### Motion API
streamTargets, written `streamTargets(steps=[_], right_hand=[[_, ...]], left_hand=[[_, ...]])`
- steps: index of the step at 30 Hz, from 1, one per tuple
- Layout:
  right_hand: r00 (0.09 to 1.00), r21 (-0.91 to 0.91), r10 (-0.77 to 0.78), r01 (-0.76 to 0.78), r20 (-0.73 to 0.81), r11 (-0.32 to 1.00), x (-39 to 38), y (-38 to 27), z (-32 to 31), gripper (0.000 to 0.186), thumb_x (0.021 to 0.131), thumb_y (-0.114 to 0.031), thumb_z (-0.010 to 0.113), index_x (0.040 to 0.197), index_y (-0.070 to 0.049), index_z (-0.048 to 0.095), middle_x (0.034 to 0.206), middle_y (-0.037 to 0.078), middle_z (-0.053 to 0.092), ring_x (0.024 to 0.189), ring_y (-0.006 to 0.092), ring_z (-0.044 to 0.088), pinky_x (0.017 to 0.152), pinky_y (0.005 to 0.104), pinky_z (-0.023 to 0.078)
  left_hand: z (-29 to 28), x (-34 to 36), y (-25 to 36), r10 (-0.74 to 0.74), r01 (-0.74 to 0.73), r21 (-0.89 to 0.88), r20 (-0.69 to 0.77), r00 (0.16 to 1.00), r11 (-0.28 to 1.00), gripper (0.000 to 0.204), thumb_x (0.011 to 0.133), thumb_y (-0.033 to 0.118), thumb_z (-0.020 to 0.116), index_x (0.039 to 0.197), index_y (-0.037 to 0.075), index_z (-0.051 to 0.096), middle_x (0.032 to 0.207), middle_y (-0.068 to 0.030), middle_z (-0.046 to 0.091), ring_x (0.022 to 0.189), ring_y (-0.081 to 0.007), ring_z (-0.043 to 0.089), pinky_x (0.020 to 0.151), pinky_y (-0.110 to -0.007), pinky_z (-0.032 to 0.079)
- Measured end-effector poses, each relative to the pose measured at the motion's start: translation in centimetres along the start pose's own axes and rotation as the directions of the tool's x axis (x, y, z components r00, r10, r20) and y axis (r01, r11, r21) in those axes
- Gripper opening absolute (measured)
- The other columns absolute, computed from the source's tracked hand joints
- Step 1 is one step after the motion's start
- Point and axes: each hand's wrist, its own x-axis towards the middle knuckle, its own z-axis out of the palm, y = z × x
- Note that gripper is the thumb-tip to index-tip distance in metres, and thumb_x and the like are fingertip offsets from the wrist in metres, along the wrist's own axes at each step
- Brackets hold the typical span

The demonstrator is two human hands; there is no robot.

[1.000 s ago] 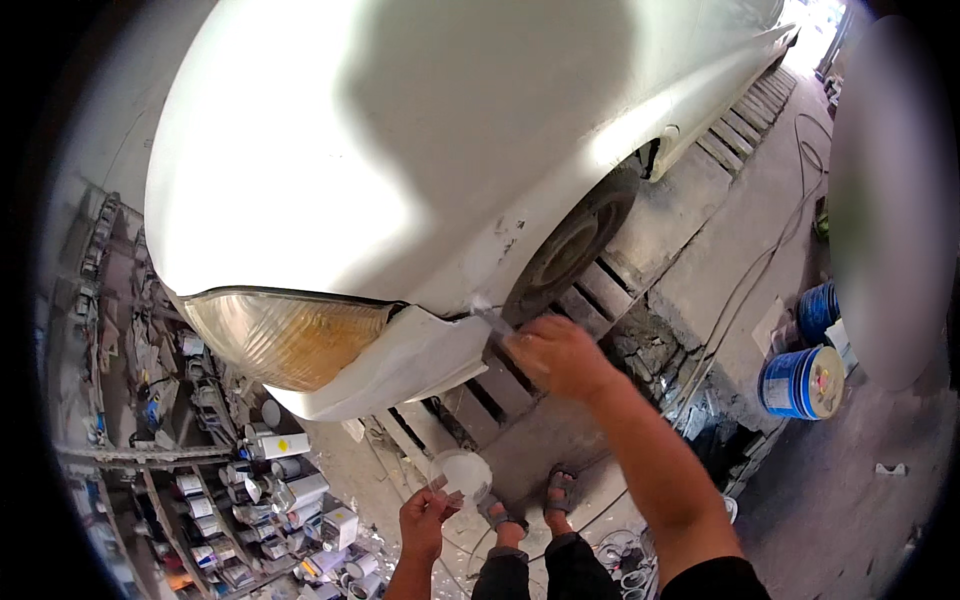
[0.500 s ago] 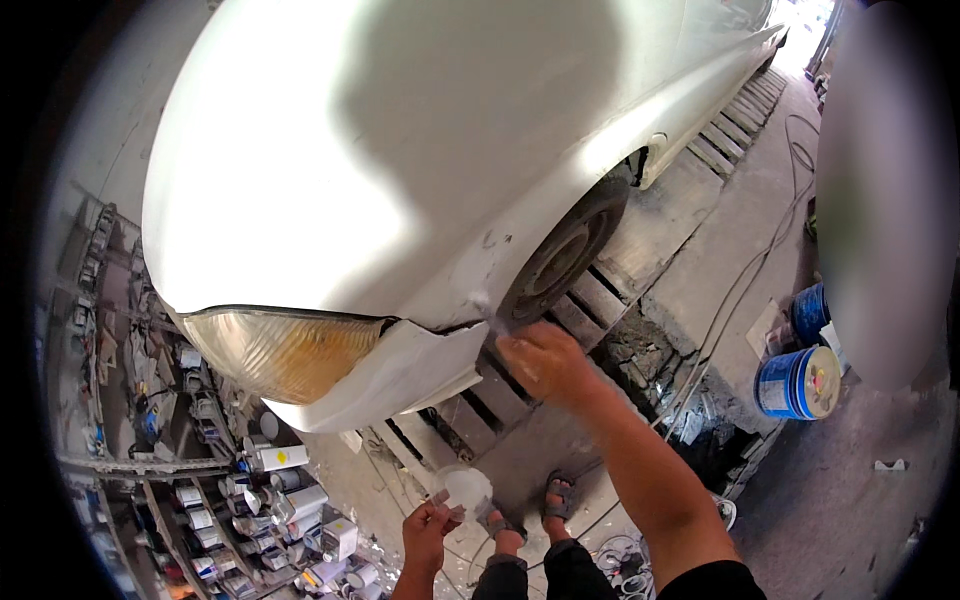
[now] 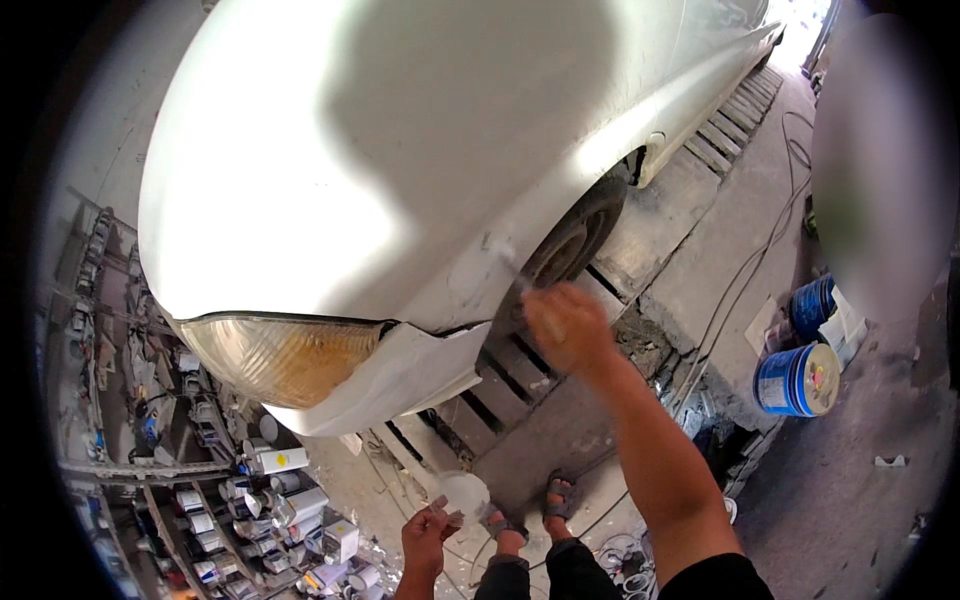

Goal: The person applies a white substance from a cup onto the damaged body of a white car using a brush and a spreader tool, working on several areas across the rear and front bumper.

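Observation:
My right hand (image 3: 570,328) is at the white car's front fender (image 3: 470,265), beside the wheel arch. Motion blurs its closed fingers; a thin pale blade-like tool (image 3: 515,272) juts from them toward a scuffed, greyish patch on the panel. Low in the view, my left hand (image 3: 426,538) pinches a small flat brownish-grey piece (image 3: 446,517). A whitish round disc or tub (image 3: 463,491) shows right behind that piece; whether the hand holds it cannot be made out. The headlight (image 3: 290,355) and a cracked bumper corner (image 3: 435,365) are left of my right hand.
The front wheel (image 3: 575,240) stands over slatted floor grating. Blue buckets (image 3: 797,381) stand at the right, near a long hose (image 3: 745,262). Several cans and boxes (image 3: 295,500) crowd shelves at lower left. My sandalled feet (image 3: 558,497) are below. A broken pit edge (image 3: 725,440) lies right of my arm.
My right hand has moved up and slightly right along the fender with the thin tool. My left hand has hardly moved.

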Motion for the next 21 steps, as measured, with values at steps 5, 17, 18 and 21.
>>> streamTargets(steps=[5, 17, 18, 21], right_hand=[[0.968, 0.172, 0.245, -0.249, 0.045, 0.953, 0.0, -2.2, -0.7, 0.015, 0.080, -0.005, 0.064, 0.095, -0.006, 0.065, 0.081, 0.011, 0.063, 0.071, 0.0270, 0.061, 0.065, 0.0311, 0.049], [0.850, 0.363, 0.505, -0.428, -0.148, 0.828, 2.1, -2.3, 0.0, 0.017, 0.079, -0.005, 0.064, 0.096, -0.003, 0.062, 0.086, 0.015, 0.063, 0.076, 0.0296, 0.063, 0.066, 0.0335, 0.049], [0.878, 0.304, 0.446, -0.383, -0.174, 0.872, 2.6, -2.3, 0.5, 0.017, 0.079, -0.006, 0.064, 0.096, -0.003, 0.062, 0.086, 0.015, 0.063, 0.076, 0.0295, 0.063, 0.066, 0.0335, 0.049], [0.901, 0.317, 0.433, -0.403, -0.026, 0.858, 2.9, -4.6, 1.2, 0.017, 0.080, -0.006, 0.064, 0.097, -0.003, 0.061, 0.087, 0.015, 0.063, 0.076, 0.0302, 0.063, 0.067, 0.0336, 0.049]], left_hand=[[-0.4, 0.0, 0.0, 0.015, -0.014, -0.023, 0.007, 1.000, 1.000, 0.012, 0.088, 0.003, 0.053, 0.077, -0.003, 0.054, 0.125, -0.0184, 0.050, 0.090, -0.0279, 0.064, 0.076, -0.038, 0.055], [0.2, -0.5, 0.7, 0.013, -0.013, -0.009, 0.005, 1.000, 1.000, 0.011, 0.089, 0.004, 0.053, 0.083, -0.005, 0.056, 0.124, -0.0179, 0.052, 0.091, -0.0273, 0.063, 0.077, -0.038, 0.055], [0.2, -0.4, 0.7, 0.020, -0.020, -0.001, 0.011, 1.000, 1.000, 0.011, 0.089, 0.004, 0.053, 0.083, -0.004, 0.056, 0.123, -0.0177, 0.052, 0.091, -0.0272, 0.063, 0.077, -0.038, 0.055], [0.6, -0.3, 0.8, 0.009, -0.009, 0.019, -0.005, 1.000, 1.000, 0.010, 0.089, 0.005, 0.053, 0.083, -0.003, 0.057, 0.123, -0.0170, 0.053, 0.090, -0.0266, 0.063, 0.076, -0.038, 0.055]])
